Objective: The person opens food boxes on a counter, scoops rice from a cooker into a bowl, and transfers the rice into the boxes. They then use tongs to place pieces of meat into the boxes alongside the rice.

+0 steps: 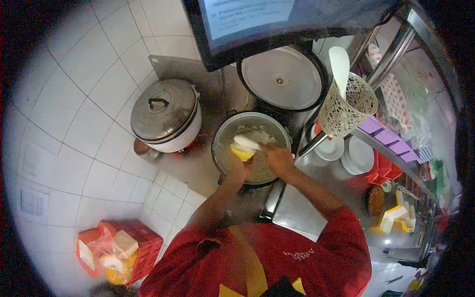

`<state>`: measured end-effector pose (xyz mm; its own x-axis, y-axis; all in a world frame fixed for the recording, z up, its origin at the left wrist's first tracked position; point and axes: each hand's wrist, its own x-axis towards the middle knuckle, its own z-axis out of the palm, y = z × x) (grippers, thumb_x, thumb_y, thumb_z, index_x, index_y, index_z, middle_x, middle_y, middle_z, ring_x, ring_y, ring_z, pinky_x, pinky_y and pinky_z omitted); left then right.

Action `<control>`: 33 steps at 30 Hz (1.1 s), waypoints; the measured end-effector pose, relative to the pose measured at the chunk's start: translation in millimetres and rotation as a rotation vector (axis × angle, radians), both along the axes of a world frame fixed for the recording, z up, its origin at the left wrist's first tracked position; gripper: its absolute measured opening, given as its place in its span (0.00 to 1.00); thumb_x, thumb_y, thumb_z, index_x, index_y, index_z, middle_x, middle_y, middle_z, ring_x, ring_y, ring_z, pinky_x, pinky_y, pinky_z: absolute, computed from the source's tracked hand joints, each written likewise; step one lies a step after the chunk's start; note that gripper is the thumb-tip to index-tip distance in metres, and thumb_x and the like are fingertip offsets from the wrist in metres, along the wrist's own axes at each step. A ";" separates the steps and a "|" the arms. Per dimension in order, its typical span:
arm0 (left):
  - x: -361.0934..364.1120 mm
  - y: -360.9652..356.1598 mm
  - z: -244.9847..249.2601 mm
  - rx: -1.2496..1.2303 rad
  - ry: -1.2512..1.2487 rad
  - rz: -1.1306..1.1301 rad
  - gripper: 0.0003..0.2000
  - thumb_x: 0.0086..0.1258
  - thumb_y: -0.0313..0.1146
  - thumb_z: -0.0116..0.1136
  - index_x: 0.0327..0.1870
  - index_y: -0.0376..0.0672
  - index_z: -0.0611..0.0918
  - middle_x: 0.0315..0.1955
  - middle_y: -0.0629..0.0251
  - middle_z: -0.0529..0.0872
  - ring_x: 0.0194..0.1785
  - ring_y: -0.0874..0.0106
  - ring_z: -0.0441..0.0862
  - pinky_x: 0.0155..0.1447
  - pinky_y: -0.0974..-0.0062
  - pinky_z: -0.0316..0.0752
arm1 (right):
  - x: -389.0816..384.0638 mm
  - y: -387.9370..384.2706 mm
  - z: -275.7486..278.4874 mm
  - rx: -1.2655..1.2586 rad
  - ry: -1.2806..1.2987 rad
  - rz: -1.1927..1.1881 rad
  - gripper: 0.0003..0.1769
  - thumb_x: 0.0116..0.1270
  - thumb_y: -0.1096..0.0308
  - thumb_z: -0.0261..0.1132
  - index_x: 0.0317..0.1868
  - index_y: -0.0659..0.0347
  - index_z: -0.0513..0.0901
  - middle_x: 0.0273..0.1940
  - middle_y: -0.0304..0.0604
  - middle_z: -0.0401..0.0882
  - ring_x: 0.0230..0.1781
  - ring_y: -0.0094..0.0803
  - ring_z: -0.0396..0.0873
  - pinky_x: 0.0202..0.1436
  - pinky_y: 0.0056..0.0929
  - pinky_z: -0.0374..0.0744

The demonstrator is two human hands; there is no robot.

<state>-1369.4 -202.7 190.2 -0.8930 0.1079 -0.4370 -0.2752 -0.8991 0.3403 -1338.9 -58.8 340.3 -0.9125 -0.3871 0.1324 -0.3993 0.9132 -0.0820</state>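
An open rice cooker pot (225,136) sits in front of me with rice inside and its lid (281,76) raised behind it. My left hand (241,166) holds a small yellow bowl (242,152) over the pot. My right hand (278,157) grips a white rice paddle (246,142) whose blade lies across the bowl's top.
A second cooker with a closed metal lid (166,114) stands to the left. A perforated holder with a white scoop (349,106), stacked white plates (358,156), purple and red trays (388,141) and yellow containers (393,218) are on the right. Red crates (131,245) lie on the tiled floor.
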 end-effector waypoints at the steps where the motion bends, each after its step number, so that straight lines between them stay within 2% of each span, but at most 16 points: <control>1: -1.8 -2.5 8.6 0.002 0.007 -0.003 0.36 0.62 0.74 0.40 0.60 0.53 0.71 0.54 0.64 0.78 0.55 0.61 0.77 0.55 0.57 0.77 | -3.2 5.9 12.5 -0.116 -0.028 -0.063 0.16 0.66 0.66 0.53 0.53 0.56 0.78 0.33 0.52 0.82 0.31 0.47 0.84 0.36 0.50 0.81; 2: -2.1 -6.6 19.8 0.094 -0.007 -0.026 0.35 0.62 0.72 0.40 0.59 0.54 0.72 0.54 0.66 0.78 0.56 0.61 0.77 0.54 0.58 0.77 | -9.4 9.0 15.4 -0.114 -0.022 -0.066 0.16 0.66 0.66 0.53 0.53 0.56 0.78 0.33 0.52 0.82 0.31 0.47 0.84 0.36 0.50 0.81; 4: 0.1 -9.3 33.1 0.170 0.051 -0.084 0.32 0.63 0.68 0.41 0.58 0.54 0.75 0.54 0.69 0.79 0.58 0.62 0.76 0.53 0.59 0.78 | -17.1 13.3 15.2 -0.198 -0.100 -0.304 0.14 0.71 0.63 0.48 0.46 0.56 0.79 0.32 0.51 0.82 0.33 0.51 0.83 0.38 0.52 0.80; 8: 0.5 -2.0 41.7 0.192 0.232 -0.160 0.33 0.64 0.67 0.41 0.61 0.53 0.73 0.56 0.68 0.78 0.59 0.62 0.75 0.53 0.59 0.79 | -5.9 -1.7 -33.8 -0.251 -0.047 -0.106 0.17 0.74 0.60 0.46 0.39 0.60 0.79 0.33 0.54 0.82 0.33 0.53 0.82 0.40 0.52 0.79; 10: 0.6 4.9 35.0 0.281 0.207 -0.102 0.24 0.69 0.59 0.39 0.55 0.54 0.77 0.50 0.71 0.82 0.53 0.66 0.78 0.53 0.60 0.74 | -8.9 -16.8 -52.4 -0.074 -0.139 -0.176 0.20 0.73 0.57 0.46 0.36 0.63 0.79 0.33 0.56 0.82 0.34 0.55 0.81 0.41 0.51 0.79; 14: 14.9 -2.7 28.2 0.176 0.178 -0.125 0.25 0.68 0.60 0.40 0.54 0.53 0.77 0.48 0.70 0.82 0.52 0.66 0.79 0.52 0.62 0.74 | -6.0 -13.6 -20.6 -0.116 -0.207 -0.254 0.21 0.73 0.57 0.47 0.36 0.65 0.79 0.32 0.57 0.81 0.33 0.56 0.81 0.42 0.52 0.79; 17: 5.5 -9.4 50.1 0.098 0.184 -0.133 0.26 0.68 0.61 0.40 0.54 0.52 0.77 0.47 0.70 0.82 0.51 0.67 0.79 0.51 0.63 0.75 | -18.3 -5.0 -17.9 -0.293 -0.140 -0.136 0.20 0.73 0.58 0.48 0.36 0.65 0.79 0.32 0.56 0.82 0.33 0.55 0.81 0.41 0.52 0.79; 19: 11.4 -4.3 71.6 0.065 -0.041 -0.037 0.27 0.68 0.62 0.40 0.55 0.51 0.76 0.44 0.70 0.83 0.46 0.68 0.81 0.41 0.68 0.78 | -10.8 -14.1 -43.4 -0.150 -0.208 -0.166 0.20 0.73 0.58 0.48 0.37 0.65 0.79 0.31 0.57 0.82 0.33 0.56 0.81 0.41 0.53 0.79; 20: 11.3 -8.3 60.8 0.064 -0.039 -0.039 0.27 0.68 0.62 0.40 0.55 0.51 0.76 0.44 0.70 0.83 0.46 0.68 0.81 0.41 0.68 0.78 | -6.9 -15.7 -41.4 -0.152 -0.205 -0.168 0.20 0.73 0.58 0.48 0.37 0.65 0.79 0.31 0.57 0.82 0.33 0.56 0.81 0.41 0.53 0.79; 22: 0.6 -21.2 26.6 0.221 0.185 -0.369 0.28 0.68 0.63 0.40 0.55 0.52 0.76 0.44 0.69 0.83 0.43 0.69 0.82 0.33 0.71 0.79 | -7.3 -18.2 -32.7 -0.178 -0.151 -0.185 0.19 0.72 0.59 0.48 0.38 0.65 0.79 0.30 0.57 0.81 0.32 0.57 0.81 0.38 0.53 0.80; 23: -3.5 -20.2 10.5 0.217 0.179 -0.371 0.28 0.68 0.63 0.40 0.55 0.52 0.76 0.44 0.69 0.83 0.43 0.69 0.82 0.33 0.71 0.79 | -5.2 -20.7 -28.4 -0.183 -0.157 -0.187 0.19 0.72 0.59 0.48 0.38 0.65 0.79 0.30 0.57 0.81 0.32 0.57 0.81 0.38 0.53 0.80; 25: -14.0 -11.8 -9.9 0.324 0.178 -0.190 0.28 0.67 0.63 0.39 0.54 0.52 0.77 0.44 0.70 0.83 0.44 0.70 0.82 0.35 0.70 0.79 | -14.0 -21.1 -16.1 -0.165 -0.232 -0.198 0.19 0.72 0.59 0.48 0.39 0.66 0.79 0.29 0.58 0.81 0.32 0.58 0.81 0.38 0.52 0.80; 26: -5.4 -13.5 7.4 0.324 0.177 -0.191 0.28 0.67 0.63 0.39 0.54 0.52 0.77 0.44 0.70 0.83 0.44 0.70 0.82 0.35 0.70 0.79 | -19.0 -19.1 -15.4 -0.165 -0.233 -0.199 0.19 0.72 0.59 0.48 0.39 0.66 0.79 0.29 0.58 0.81 0.32 0.58 0.81 0.38 0.52 0.80; 28: 7.8 -21.1 42.0 0.212 0.319 -0.235 0.26 0.68 0.61 0.40 0.52 0.52 0.78 0.44 0.71 0.83 0.44 0.70 0.82 0.34 0.72 0.79 | -34.9 -14.5 -17.2 -0.207 -0.179 -0.253 0.19 0.72 0.58 0.48 0.40 0.66 0.78 0.29 0.59 0.81 0.31 0.58 0.81 0.38 0.52 0.80; 32: -5.4 -17.8 34.6 0.234 0.247 -0.205 0.26 0.68 0.62 0.38 0.51 0.52 0.78 0.45 0.72 0.83 0.45 0.70 0.82 0.39 0.70 0.80 | -27.6 -20.2 -34.8 0.003 -0.150 -0.160 0.21 0.72 0.57 0.47 0.38 0.66 0.78 0.30 0.59 0.81 0.33 0.57 0.82 0.41 0.50 0.80; 33: -5.0 -16.8 36.8 -0.041 0.311 -0.148 0.27 0.68 0.62 0.37 0.51 0.52 0.78 0.45 0.72 0.83 0.47 0.70 0.81 0.42 0.68 0.79 | -23.8 -23.6 -32.9 -0.110 -0.221 -0.198 0.20 0.72 0.58 0.48 0.37 0.66 0.79 0.30 0.59 0.81 0.34 0.56 0.82 0.42 0.50 0.80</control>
